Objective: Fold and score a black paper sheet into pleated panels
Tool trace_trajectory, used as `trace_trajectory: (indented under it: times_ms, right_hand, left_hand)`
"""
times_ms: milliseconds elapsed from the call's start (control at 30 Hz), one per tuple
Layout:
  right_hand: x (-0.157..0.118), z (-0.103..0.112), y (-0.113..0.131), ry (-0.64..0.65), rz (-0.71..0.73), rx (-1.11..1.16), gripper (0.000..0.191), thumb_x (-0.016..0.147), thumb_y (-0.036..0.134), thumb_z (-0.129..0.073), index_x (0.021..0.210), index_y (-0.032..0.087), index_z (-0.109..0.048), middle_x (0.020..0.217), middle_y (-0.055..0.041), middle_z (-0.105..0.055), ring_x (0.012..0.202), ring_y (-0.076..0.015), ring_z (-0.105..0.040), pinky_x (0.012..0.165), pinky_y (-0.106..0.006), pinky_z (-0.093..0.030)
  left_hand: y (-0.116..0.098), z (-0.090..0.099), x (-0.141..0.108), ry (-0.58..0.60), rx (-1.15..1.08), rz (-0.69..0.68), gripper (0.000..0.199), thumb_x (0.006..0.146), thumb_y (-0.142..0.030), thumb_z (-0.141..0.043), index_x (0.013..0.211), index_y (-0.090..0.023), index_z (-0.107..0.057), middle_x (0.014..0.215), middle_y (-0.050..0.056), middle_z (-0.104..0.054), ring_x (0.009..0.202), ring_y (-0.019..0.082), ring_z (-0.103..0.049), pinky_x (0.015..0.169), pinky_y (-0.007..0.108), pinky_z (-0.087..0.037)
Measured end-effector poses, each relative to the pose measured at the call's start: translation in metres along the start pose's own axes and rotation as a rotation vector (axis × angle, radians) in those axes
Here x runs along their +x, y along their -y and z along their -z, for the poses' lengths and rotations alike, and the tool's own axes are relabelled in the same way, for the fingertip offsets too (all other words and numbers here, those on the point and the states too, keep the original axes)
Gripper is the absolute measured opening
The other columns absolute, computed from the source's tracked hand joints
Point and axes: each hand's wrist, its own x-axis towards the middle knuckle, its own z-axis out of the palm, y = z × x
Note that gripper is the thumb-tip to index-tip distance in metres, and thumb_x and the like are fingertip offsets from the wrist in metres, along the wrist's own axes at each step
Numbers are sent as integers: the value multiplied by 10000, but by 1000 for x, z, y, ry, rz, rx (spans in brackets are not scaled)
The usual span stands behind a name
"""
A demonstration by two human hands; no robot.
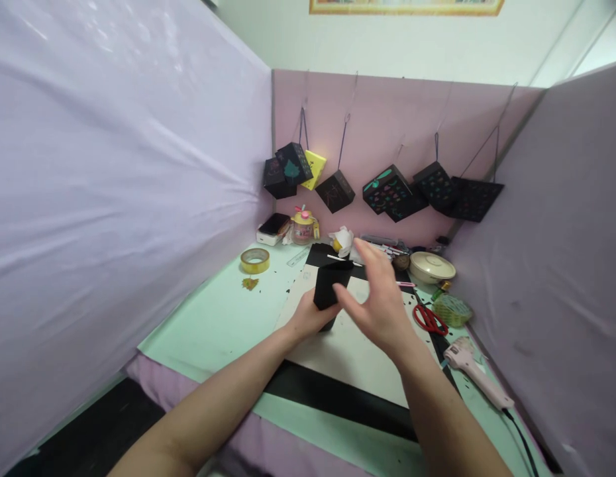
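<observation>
A folded piece of black card [331,281], box-like with an open top edge, stands raised over the white board. My left hand [310,317] is wrapped round its lower part from the left; some of those fingers are hidden behind it. To the right of the card, my right hand [377,298] is raised with thumb and fingers apart. Its thumb tip comes close to the card's right side; whether it touches I cannot tell. Below both hands lies the white board [355,361], on a black sheet [338,394].
Clear tape [255,261] and a dry leaf [250,283] lie left. Red-handled scissors [430,320], a glue gun [477,374] with a cord and a lidded bowl [432,267] are right. Black decorated boxes [387,190] hang behind. A jar [303,227] stands at the back.
</observation>
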Motion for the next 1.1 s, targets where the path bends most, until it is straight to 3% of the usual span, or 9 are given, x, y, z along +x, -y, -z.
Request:
trace_trajectory:
  times_ms: [67, 167, 333, 533, 667, 867, 933, 1033, 1100]
  right_hand:
    - [-10, -5, -8, -119, -174, 118, 494, 833, 296, -604, 1297, 222, -451, 1238, -115, -543, 1146, -249, -531, 983, -471, -467]
    - [-31, -23, -18, -65, -374, 293, 388, 791, 333, -673, 1127, 206, -529, 1043, -70, -590, 945, -202, -593, 822, -388, -555]
    - [-51, -45, -20, -7, -461, 418, 298, 815, 283, -648, 1092, 213, -566, 1014, -51, -618, 931, -183, -608, 809, -352, -567]
    - [-51, -42, -19, 16, -421, 320, 287, 849, 294, -606, 1119, 206, -575, 1013, -67, -640, 920, -198, -619, 799, -358, -567]
    - [-52, -41, -17, 31, -368, 234, 296, 868, 307, -591, 1140, 195, -556, 1010, -77, -643, 896, -201, -628, 790, -356, -558]
    - [-51, -27, -14, 92, -240, -73, 332, 898, 387, -559, 1150, 169, -555, 939, -92, -653, 843, -234, -628, 744, -386, -535]
    - [-44, -17, -15, 49, -193, -146, 372, 892, 420, -562, 1158, 159, -557, 991, -119, -652, 920, -265, -620, 792, -422, -530]
    - [-27, -4, -13, -31, -65, -163, 505, 880, 403, -584, 1305, 154, -474, 1225, -164, -590, 1163, -299, -538, 970, -483, -466]
    - [-14, 0, -8, 9, 51, -152, 585, 881, 374, -584, 1392, 159, -396, 1358, -169, -513, 1291, -298, -446, 1059, -501, -399]
  left_hand:
    - [3, 1, 1, -4, 10, 21, 278, 748, -312, -729, 964, -144, -678, 925, 59, -725, 865, 228, -671, 780, 328, -535]
    - [12, 1, 1, 11, -5, 33, 320, 768, -352, -715, 997, -133, -670, 944, 72, -723, 881, 232, -673, 782, 335, -537]
    - [20, -2, 0, 127, -78, -32, 378, 794, -291, -687, 1132, -130, -626, 1100, 117, -694, 1002, 259, -662, 875, 374, -523]
    - [20, -4, 0, 165, -73, -61, 394, 776, -205, -673, 1161, -141, -615, 1160, 119, -677, 1074, 267, -640, 933, 389, -502]
    - [14, -4, 0, 145, -60, -44, 350, 757, -212, -682, 1098, -140, -645, 1102, 107, -700, 1013, 260, -661, 891, 378, -522]
    - [8, -2, 0, 148, -62, -13, 243, 758, -278, -696, 956, -139, -685, 963, 82, -723, 892, 236, -677, 817, 348, -537]
    - [9, -1, 0, 142, -50, 15, 269, 763, -337, -704, 937, -132, -685, 918, 81, -721, 854, 236, -671, 781, 348, -539]
    - [9, 0, -1, 108, -5, 46, 306, 746, -378, -724, 916, -128, -678, 853, 68, -710, 806, 231, -658, 735, 344, -538]
    - [8, -1, -1, 82, 37, 47, 294, 733, -381, -734, 874, -130, -674, 822, 58, -701, 799, 227, -651, 736, 342, -535]
